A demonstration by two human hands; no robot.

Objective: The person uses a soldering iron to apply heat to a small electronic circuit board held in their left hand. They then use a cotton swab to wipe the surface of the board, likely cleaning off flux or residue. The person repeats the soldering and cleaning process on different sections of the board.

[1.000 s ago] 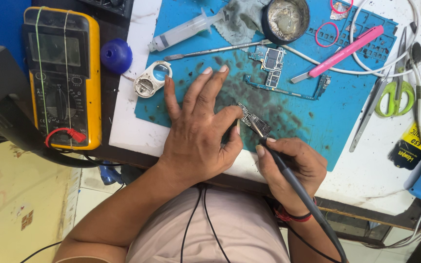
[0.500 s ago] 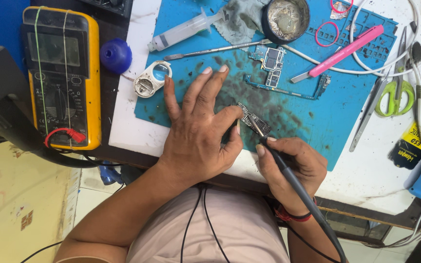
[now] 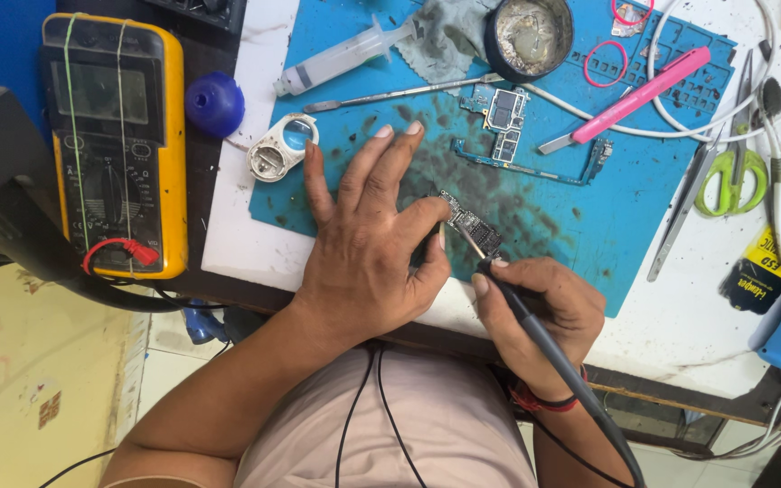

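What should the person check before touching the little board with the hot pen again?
1. Left hand pins the small board flat on the blue mat: ok.
2. Right hand grips the iron like a pen: ok.
3. Tip on the right spot of the board: cannot tell, too small.
4. Left fingers away from the tip: not ok, the thumb lies right beside it.
5. Iron's cord free of the wrist: cannot tell.
6. Other board and tweezers out of the way: ok.
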